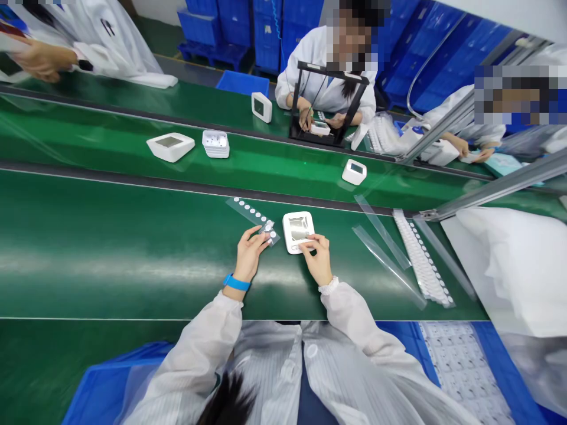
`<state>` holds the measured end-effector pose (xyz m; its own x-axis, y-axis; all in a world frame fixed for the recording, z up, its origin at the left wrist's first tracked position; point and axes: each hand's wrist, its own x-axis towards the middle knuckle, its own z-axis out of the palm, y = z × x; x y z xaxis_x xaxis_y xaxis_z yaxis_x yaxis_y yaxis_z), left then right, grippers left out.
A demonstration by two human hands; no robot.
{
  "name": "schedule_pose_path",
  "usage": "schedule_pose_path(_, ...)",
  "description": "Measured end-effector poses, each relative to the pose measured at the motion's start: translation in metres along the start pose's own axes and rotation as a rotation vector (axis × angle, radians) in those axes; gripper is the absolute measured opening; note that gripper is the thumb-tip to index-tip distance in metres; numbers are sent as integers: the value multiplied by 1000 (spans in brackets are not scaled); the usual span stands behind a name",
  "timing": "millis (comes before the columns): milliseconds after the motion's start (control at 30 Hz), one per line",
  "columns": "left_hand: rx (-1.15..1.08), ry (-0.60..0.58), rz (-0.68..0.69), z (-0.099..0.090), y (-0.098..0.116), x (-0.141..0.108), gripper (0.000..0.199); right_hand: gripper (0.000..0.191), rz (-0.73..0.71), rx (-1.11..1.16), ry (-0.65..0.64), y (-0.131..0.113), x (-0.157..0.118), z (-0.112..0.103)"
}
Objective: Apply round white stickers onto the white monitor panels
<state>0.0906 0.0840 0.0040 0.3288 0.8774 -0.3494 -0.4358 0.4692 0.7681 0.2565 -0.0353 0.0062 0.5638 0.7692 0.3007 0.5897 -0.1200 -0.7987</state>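
In the head view a white device with a grey screen (299, 226) lies on the green bench before me. My right hand (318, 255) rests at its lower right corner, thumb and fingers pinched close together at the front face. Whether something small is between those fingertips I cannot make out. Left of the device, my left hand (251, 252) holds the near end of a clear strip of round white stickers (252, 211). The strip's far end lies toward the back of the bench.
To the right lie clear empty strips (390, 268) and a stack of sticker strips (420, 260). On the belt beyond are white devices (172, 146) and stacked white trays (215, 144). Co-workers sit across, one behind a black frame (328, 106). A metal post (496, 184) slants at right.
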Motion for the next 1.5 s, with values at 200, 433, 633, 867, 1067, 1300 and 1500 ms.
schedule_pose_path(200,27,3,5,1,-2,-2,52,10,1,-23,47,-3,-6,12)
schedule_pose_path(433,42,-10,20,1,-1,-3,50,11,-47,-64,71,-4,-8,19)
schedule_pose_path(633,56,-12,21,1,-2,-3,50,12,-73,-63,83,-4,-9,20)
schedule_pose_path(867,104,-28,36,2,-2,-4,53,15,-87,-83,80,-4,-11,21)
schedule_pose_path(1067,181,-92,44,3,-5,-6,54,17,0,102,144,-4,-7,14)
schedule_pose_path(1300,260,-236,9,15,-11,-19,56,12,-150,132,63,-15,-3,15)
schedule_pose_path(1500,264,-252,4,17,-12,-21,55,8,-196,231,3,-21,-4,17)
